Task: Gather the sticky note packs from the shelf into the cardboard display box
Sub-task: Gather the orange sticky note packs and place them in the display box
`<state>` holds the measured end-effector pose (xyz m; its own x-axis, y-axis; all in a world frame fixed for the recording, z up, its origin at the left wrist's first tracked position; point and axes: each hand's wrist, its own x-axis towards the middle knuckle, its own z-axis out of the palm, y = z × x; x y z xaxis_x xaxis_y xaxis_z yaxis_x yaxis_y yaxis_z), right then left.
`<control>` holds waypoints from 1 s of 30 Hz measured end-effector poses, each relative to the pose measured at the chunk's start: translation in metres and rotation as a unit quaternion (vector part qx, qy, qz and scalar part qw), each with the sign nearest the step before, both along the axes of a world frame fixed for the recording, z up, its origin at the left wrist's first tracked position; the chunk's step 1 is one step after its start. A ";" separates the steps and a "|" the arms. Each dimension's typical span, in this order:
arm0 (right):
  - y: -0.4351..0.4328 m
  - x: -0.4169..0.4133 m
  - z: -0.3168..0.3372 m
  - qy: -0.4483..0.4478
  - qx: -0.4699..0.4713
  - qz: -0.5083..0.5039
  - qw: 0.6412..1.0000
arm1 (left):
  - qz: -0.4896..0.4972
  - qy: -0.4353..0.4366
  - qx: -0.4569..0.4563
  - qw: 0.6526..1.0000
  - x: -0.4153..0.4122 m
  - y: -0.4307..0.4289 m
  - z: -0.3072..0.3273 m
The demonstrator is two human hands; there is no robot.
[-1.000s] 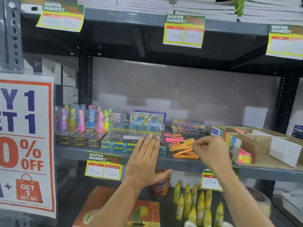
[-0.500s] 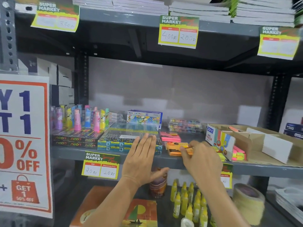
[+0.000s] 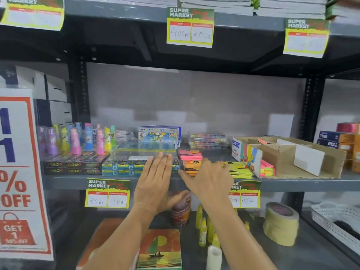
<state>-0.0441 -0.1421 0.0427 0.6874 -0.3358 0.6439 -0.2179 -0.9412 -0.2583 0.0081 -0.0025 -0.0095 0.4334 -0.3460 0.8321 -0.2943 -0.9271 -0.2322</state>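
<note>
Several sticky note packs (pink, orange, yellow) lie on the shelf; some stand in the cardboard display box. Left hand flat, right hand spread, both empty

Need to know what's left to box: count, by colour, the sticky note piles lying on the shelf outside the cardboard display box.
Pink sticky note pile: 1
Orange sticky note pile: 1
Yellow sticky note pile: 1
Total: 3
</note>
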 end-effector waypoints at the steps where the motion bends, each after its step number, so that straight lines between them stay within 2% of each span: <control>1: 0.000 0.000 0.002 0.003 0.004 0.005 1.000 | 0.001 0.004 0.000 1.000 -0.001 0.000 0.000; 19: 0.004 0.006 0.011 0.070 0.004 0.048 0.996 | 0.021 0.027 0.021 0.999 -0.003 0.001 0.001; 30: 0.006 0.013 0.008 0.052 0.015 0.059 0.997 | 0.021 0.000 0.017 1.000 -0.001 0.000 0.000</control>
<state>-0.0307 -0.1356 0.0511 0.7858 -0.2673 0.5577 -0.1338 -0.9539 -0.2686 0.0069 -0.0021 -0.0097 0.4482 -0.3550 0.8204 -0.2555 -0.9304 -0.2630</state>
